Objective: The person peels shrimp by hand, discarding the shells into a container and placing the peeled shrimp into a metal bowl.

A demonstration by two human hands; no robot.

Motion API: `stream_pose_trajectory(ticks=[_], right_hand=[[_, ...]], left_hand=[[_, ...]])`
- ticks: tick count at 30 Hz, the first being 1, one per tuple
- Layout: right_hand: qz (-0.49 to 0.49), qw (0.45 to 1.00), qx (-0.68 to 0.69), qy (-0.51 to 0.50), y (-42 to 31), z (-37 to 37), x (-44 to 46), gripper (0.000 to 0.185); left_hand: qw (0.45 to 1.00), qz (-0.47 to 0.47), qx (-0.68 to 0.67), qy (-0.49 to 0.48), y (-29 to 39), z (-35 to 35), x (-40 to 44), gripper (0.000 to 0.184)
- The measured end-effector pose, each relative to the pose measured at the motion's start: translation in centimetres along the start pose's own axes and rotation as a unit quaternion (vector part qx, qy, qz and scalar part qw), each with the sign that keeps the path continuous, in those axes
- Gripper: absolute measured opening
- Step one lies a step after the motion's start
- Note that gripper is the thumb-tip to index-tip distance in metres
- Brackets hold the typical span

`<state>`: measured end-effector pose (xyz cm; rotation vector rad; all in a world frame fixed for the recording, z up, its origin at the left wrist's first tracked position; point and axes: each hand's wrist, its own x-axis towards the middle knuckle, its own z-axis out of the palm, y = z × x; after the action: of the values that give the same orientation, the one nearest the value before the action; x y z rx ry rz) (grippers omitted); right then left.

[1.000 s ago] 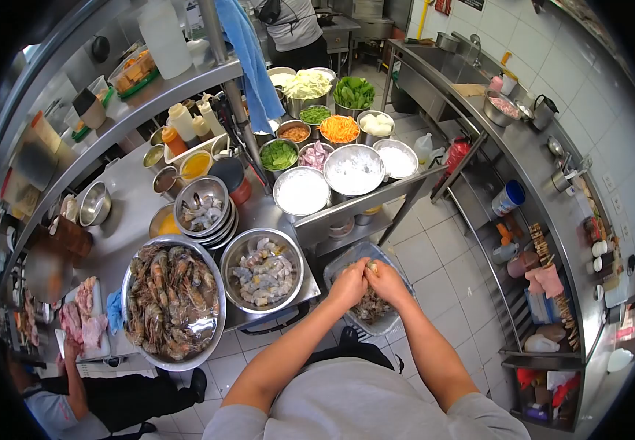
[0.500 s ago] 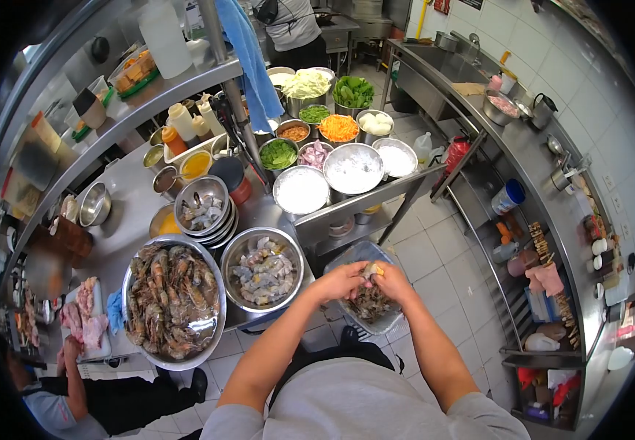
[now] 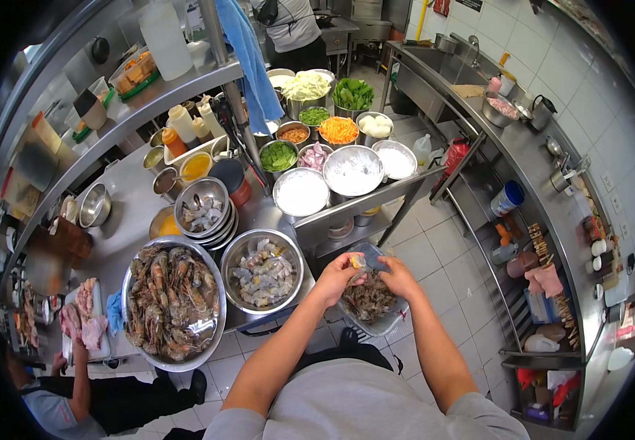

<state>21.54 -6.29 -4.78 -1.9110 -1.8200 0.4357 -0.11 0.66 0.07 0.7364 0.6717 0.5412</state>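
My left hand [image 3: 339,279] is closed on a peeled shrimp [image 3: 357,261], pinched at the fingertips above the clear plastic bin [image 3: 396,320]. In that bin lies a heap of brown shrimp shells and heads [image 3: 368,297]. My right hand [image 3: 399,280] is over the bin's right side, apart from the left, its fingers loosely spread and holding nothing I can see. Left of my hands, a steel bowl [image 3: 297,257] contains peeled grey shrimp [image 3: 262,271]. Farther left, a large steel basin [image 3: 218,315] holds whole unpeeled shrimp [image 3: 167,293].
Stacked steel bowls [image 3: 222,229] stand behind the basin, the top one with shrimp. Pans of white powder [image 3: 301,191] and cut vegetables [image 3: 339,130] fill the table ahead. At lower left a co-worker's hand [image 3: 79,348] touches raw meat [image 3: 83,315]. Another person [image 3: 292,29] stands far back.
My hands were together around the shrimp and have now parted. The left moved slightly left, keeping the shrimp; the right moved right and down over the bin. The co-worker's hands shifted near the meat.
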Motion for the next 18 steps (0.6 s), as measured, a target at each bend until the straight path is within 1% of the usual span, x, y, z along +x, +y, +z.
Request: stream_pose_trajectory(ticks=[1, 2, 3, 5, 6, 7, 9, 10, 12, 13, 15, 16, 17, 18], right_hand=[[0.094, 0.965, 0.229, -0.091, -1.3, -0.8, 0.1, 0.041], [0.182, 0.861, 0.442, -0.176, -2.8, -1.4, 0.1, 0.039], [0.182, 0.861, 0.442, -0.175, -3.9, -1.6, -0.1, 0.039], [0.232, 0.762, 0.581, -0.169, -5.9, -1.4, -0.7, 0.030], [0.229, 0.741, 0.612, -0.154, -6.6, -1.0, -0.8, 0.031], [0.229, 0.741, 0.612, -0.154, -6.3, -0.6, -1.0, 0.031], [0.222, 0.728, 0.637, -0.125, -6.1, -0.1, -0.9, 0.026], [0.222, 0.728, 0.637, -0.126, -6.2, -0.3, -0.8, 0.026], [0.230, 0.760, 0.602, -0.082, -6.2, -0.8, -0.6, 0.023], [0.231, 0.760, 0.602, -0.081, -5.7, -0.7, -0.7, 0.023], [0.166, 0.851, 0.492, -0.075, -4.8, -0.3, -0.6, 0.019], [0.165, 0.851, 0.492, -0.077, -4.8, -0.2, -0.6, 0.019], [0.153, 0.871, 0.463, -0.064, -4.7, 0.0, -0.6, 0.021], [0.140, 0.889, 0.433, -0.050, -4.9, -0.1, -0.5, 0.022]], left_hand=[[1.000, -0.001, 0.000, 0.000, -0.4, -0.1, 0.4, 0.036], [0.998, 0.037, 0.039, 0.020, -0.8, -0.2, 0.7, 0.035], [0.993, 0.076, 0.079, 0.040, -1.0, -0.2, 1.0, 0.034], [0.994, 0.069, 0.066, 0.045, -0.6, 0.5, 0.7, 0.036], [0.995, 0.062, 0.052, 0.051, -0.5, 0.7, 0.6, 0.037], [0.995, 0.061, 0.052, 0.051, -0.5, 0.9, 0.5, 0.037], [0.982, 0.125, 0.136, 0.049, -0.4, 1.1, 0.3, 0.040], [0.982, 0.125, 0.136, 0.049, -0.2, 0.7, 0.2, 0.040], [0.976, 0.108, 0.186, -0.018, 0.5, -0.2, -0.4, 0.043], [0.977, 0.107, 0.185, -0.018, 0.9, -0.3, -0.6, 0.043], [0.985, 0.057, 0.163, -0.017, 1.8, -0.8, -0.7, 0.042], [0.987, 0.056, 0.151, -0.004, 1.7, -1.0, -0.3, 0.037], [0.987, 0.058, 0.150, -0.002, 1.8, -1.1, -0.2, 0.037], [0.967, 0.059, 0.246, 0.010, 1.8, -1.2, 0.0, 0.033]])
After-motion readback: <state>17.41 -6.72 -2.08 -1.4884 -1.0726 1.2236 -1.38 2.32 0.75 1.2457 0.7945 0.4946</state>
